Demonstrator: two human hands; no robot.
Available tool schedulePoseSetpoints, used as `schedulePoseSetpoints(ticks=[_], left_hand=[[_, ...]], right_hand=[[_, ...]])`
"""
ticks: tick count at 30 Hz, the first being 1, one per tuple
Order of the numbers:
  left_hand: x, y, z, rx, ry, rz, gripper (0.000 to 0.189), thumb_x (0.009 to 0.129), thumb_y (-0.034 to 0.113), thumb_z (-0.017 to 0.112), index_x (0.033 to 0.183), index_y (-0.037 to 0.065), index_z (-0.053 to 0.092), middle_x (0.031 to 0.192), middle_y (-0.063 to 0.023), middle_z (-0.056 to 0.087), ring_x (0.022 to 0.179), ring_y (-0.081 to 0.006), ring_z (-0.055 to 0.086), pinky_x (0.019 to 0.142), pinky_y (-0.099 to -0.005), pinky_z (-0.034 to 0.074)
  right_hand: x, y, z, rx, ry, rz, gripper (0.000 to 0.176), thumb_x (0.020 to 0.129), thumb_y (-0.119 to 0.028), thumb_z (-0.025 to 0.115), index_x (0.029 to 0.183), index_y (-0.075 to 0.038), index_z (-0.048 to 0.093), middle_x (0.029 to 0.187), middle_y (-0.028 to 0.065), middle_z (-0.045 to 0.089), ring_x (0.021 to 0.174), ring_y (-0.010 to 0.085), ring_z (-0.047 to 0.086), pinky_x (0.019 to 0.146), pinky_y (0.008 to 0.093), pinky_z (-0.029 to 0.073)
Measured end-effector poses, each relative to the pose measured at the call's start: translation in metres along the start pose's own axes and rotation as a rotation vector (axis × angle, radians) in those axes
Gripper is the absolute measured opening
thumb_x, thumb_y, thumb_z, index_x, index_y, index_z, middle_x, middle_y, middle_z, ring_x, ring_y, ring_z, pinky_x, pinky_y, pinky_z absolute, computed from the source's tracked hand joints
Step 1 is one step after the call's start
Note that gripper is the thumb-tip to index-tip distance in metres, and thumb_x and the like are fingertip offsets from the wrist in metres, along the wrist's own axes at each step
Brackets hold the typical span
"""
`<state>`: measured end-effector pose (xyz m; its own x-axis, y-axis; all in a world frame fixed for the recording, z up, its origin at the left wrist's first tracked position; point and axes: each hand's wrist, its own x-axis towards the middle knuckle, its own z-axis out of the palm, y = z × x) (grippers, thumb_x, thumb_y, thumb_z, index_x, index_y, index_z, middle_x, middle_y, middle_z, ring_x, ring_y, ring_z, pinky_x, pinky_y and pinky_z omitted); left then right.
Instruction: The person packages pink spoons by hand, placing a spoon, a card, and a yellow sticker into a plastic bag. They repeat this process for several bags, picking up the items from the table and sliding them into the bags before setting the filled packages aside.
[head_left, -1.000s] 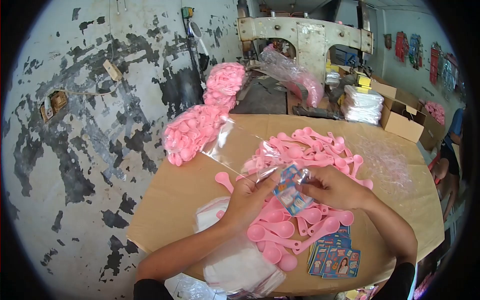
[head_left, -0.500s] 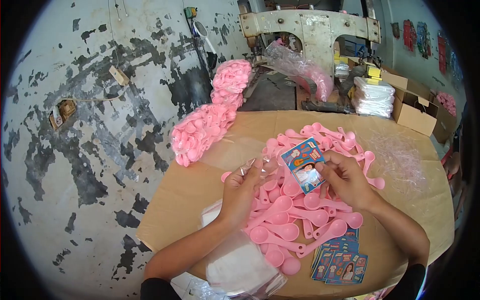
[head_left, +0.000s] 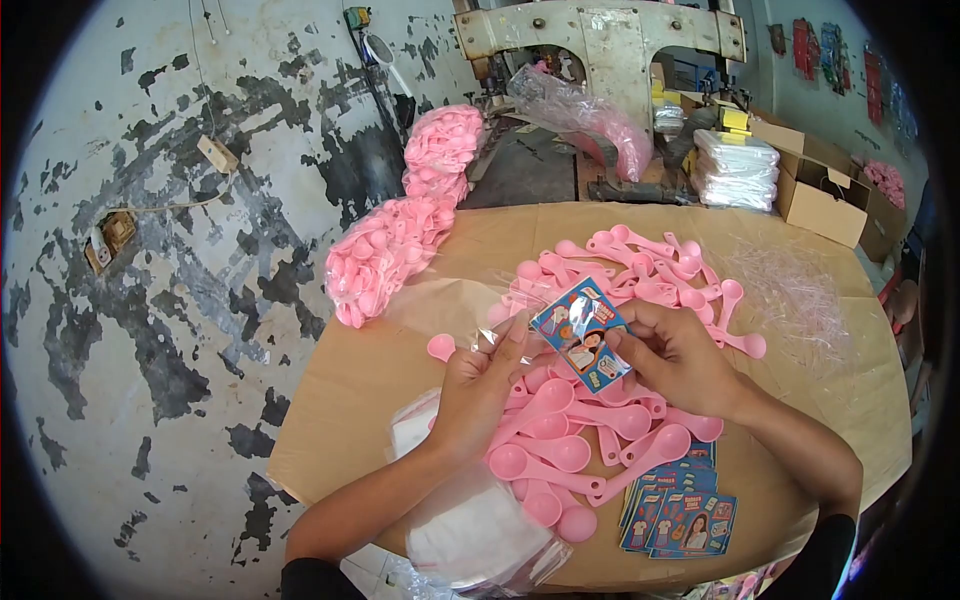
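Head view: raised left hand (head_left: 478, 388) fingers pinch clear bag (head_left: 450, 300), while right hand (head_left: 682, 362) fingers grip printed card (head_left: 580, 330).

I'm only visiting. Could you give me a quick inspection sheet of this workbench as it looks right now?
Surface: cardboard sheet, flat, serving as the worktop.
Job's things: printed card, clear bag, loose pink spoons.
Clutter: card stack, stack of bags, bagged spoons.
Hands: left hand pinches the clear bag; right hand holds the printed card.
Cables: wire along the wall to a socket.
Surroundings: peeling wall, machine, cardboard boxes.
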<state>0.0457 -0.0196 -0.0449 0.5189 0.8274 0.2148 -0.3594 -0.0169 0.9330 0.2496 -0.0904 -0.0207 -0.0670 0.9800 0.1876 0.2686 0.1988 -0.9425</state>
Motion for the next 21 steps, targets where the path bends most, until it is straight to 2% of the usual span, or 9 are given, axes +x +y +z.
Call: schedulePoseSetpoints(ticks=[3,6,10,12,14,17,18,21], left_hand=[[0.000,-0.004,-0.002,0.037,-0.021,-0.042,0.034,0.102,0.021,0.044,0.123,-0.003,0.055,0.118,-0.0118,0.061,0.104,-0.0173,0.062,0.093,-0.0353,0.050],[-0.001,-0.007,-0.004,0.096,-0.038,-0.105,0.033,0.101,0.022,0.045,0.121,-0.003,0.056,0.114,-0.0113,0.063,0.101,-0.0174,0.063,0.091,-0.0336,0.051],[-0.001,-0.013,-0.007,0.120,-0.054,-0.126,0.033,0.100,0.024,0.048,0.118,-0.003,0.057,0.111,-0.0095,0.064,0.099,-0.0151,0.062,0.087,-0.0311,0.052],[-0.003,-0.006,-0.006,0.150,-0.053,-0.134,0.033,0.099,0.027,0.051,0.117,0.000,0.059,0.105,-0.0052,0.064,0.094,-0.0103,0.060,0.081,-0.0266,0.050],[-0.008,0.005,-0.002,0.208,-0.084,-0.161,0.032,0.098,0.031,0.053,0.115,0.006,0.063,0.096,0.0023,0.064,0.085,-0.0027,0.055,0.072,-0.0193,0.045],[-0.015,-0.009,0.012,0.357,-0.222,0.095,0.034,0.098,0.031,0.054,0.122,0.007,0.057,0.113,-0.0013,0.061,0.101,-0.0075,0.055,0.087,-0.0249,0.046],[-0.016,-0.007,0.005,0.426,-0.343,0.002,0.043,0.099,0.027,0.051,0.136,0.008,0.044,0.130,-0.0056,0.052,0.118,-0.0131,0.050,0.099,-0.0300,0.043],[-0.012,0.003,0.014,-0.001,-0.134,-0.050,0.053,0.100,0.034,0.044,0.146,0.012,0.028,0.141,-0.0115,0.044,0.125,-0.0215,0.048,0.099,-0.0380,0.045]], right_hand=[[0.002,0.011,0.000,-0.068,-0.056,-0.075,0.017,0.096,-0.011,0.053,0.104,0.002,0.060,0.074,-0.0007,0.057,0.064,0.0026,0.047,0.055,0.0215,0.043],[0.000,0.005,-0.005,-0.182,-0.238,-0.001,0.016,0.095,-0.010,0.054,0.102,0.003,0.061,0.074,-0.0013,0.056,0.064,0.0023,0.046,0.057,0.0210,0.042],[-0.003,0.002,0.002,-0.068,-0.147,-0.014,0.016,0.094,-0.009,0.056,0.104,0.003,0.062,0.074,-0.0017,0.056,0.066,0.0022,0.046,0.059,0.0214,0.043],[-0.003,0.005,0.002,-0.106,-0.182,-0.034,0.017,0.093,-0.008,0.058,0.105,0.003,0.063,0.074,-0.0019,0.056,0.066,0.0020,0.046,0.059,0.0219,0.043],[-0.005,0.005,0.007,-0.048,-0.131,-0.072,0.017,0.093,-0.009,0.059,0.105,0.002,0.063,0.074,-0.0026,0.056,0.066,0.0023,0.045,0.058,0.0224,0.042],[-0.007,0.006,0.015,0.052,-0.039,-0.130,0.019,0.092,-0.011,0.061,0.107,0.001,0.064,0.074,-0.0031,0.057,0.065,0.0024,0.046,0.058,0.0227,0.042],[-0.007,0.007,0.017,0.091,-0.009,-0.149,0.020,0.092,-0.012,0.062,0.108,0.000,0.065,0.074,-0.0031,0.058,0.065,0.0024,0.046,0.058,0.0227,0.042],[-0.006,0.008,0.007,-0.105,-0.058,-0.116,0.020,0.091,-0.014,0.064,0.106,0.000,0.066,0.078,-0.0019,0.061,0.063,0.0015,0.046,0.054,0.0219,0.041]])
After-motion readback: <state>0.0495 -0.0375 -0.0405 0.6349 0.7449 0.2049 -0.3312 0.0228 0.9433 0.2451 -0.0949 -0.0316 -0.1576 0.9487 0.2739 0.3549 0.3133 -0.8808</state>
